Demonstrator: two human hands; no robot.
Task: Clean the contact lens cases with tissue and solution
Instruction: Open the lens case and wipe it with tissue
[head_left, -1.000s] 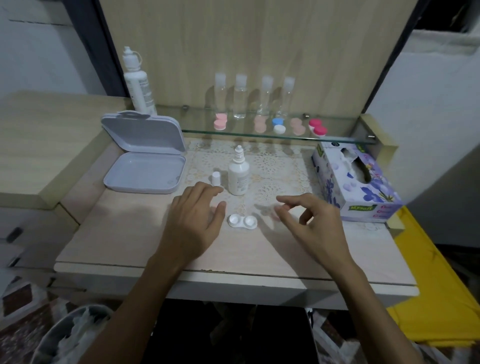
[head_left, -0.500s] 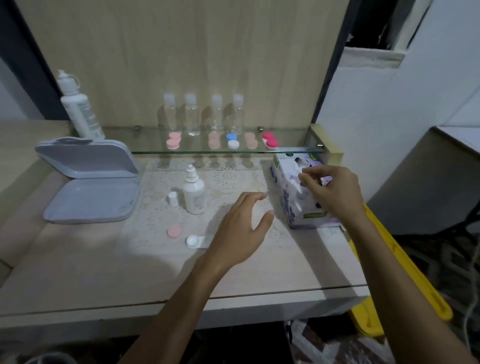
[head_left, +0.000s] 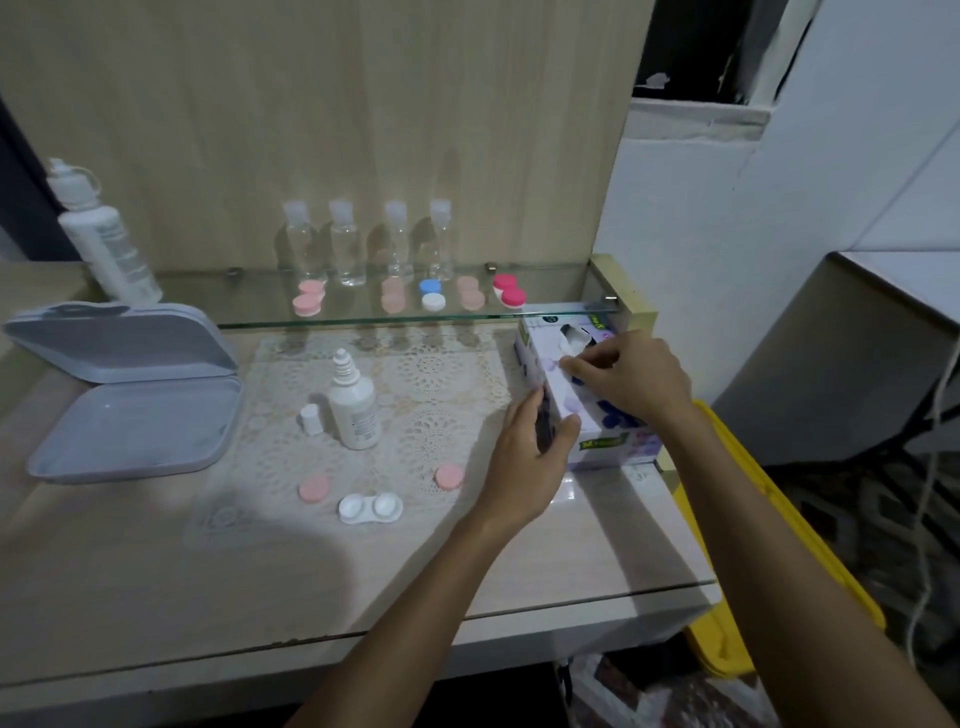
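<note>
A white open contact lens case (head_left: 370, 508) lies on the table front, with one pink cap (head_left: 313, 489) to its left and another pink cap (head_left: 449, 477) to its right. Behind them stands a small white solution bottle (head_left: 353, 402) with its cap (head_left: 310, 419) beside it. My left hand (head_left: 527, 457) grips the near left corner of the purple tissue box (head_left: 597, 441). My right hand (head_left: 628, 376) sits on top of the box, its fingers pinching the white tissue (head_left: 571, 340) at the opening.
A grey open hinged box (head_left: 130, 415) sits at the left. The glass shelf (head_left: 363, 314) behind carries several clear bottles and coloured lens cases. A tall white bottle (head_left: 106, 244) stands far left. A yellow bin (head_left: 769, 545) is right of the table.
My left hand moved right from the table middle and took hold of the tissue box corner. My right hand stayed on the box top at the tissue. The camera swung right.
</note>
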